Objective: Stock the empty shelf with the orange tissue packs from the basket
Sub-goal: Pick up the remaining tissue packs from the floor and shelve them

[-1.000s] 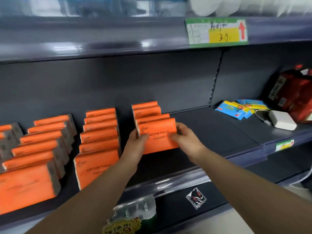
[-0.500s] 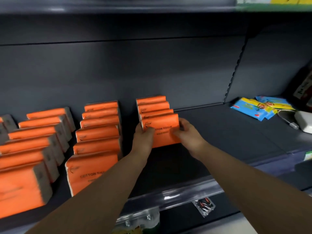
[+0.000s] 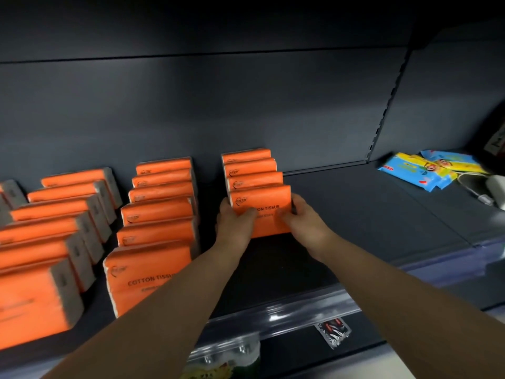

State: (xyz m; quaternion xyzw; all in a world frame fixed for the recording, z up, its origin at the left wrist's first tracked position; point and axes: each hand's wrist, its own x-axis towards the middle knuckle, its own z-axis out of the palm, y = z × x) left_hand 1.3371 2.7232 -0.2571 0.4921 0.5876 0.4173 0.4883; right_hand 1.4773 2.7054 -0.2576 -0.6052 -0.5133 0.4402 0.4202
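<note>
Upright orange cotton tissue packs (image 3: 159, 212) stand in rows on the dark shelf (image 3: 355, 214), frame left and centre; the rightmost row's front pack (image 3: 262, 199) sits mid-frame.

The left hand (image 3: 235, 225) covers the start of the lettering on the front orange pack (image 3: 262, 198). With the right hand (image 3: 306, 222) it hides both lower corners, and the fingers behind the pack are out of sight. The left forearm (image 3: 175, 302) cuts across the print on the nearest middle-row pack (image 3: 142, 277). The leftmost packs (image 3: 24, 305) are blurred and run off the edge. A white object (image 3: 496, 186) is cut off at the right edge. The sachet (image 3: 332, 332) under the shelf rail (image 3: 287, 315) is too small to read.
</note>
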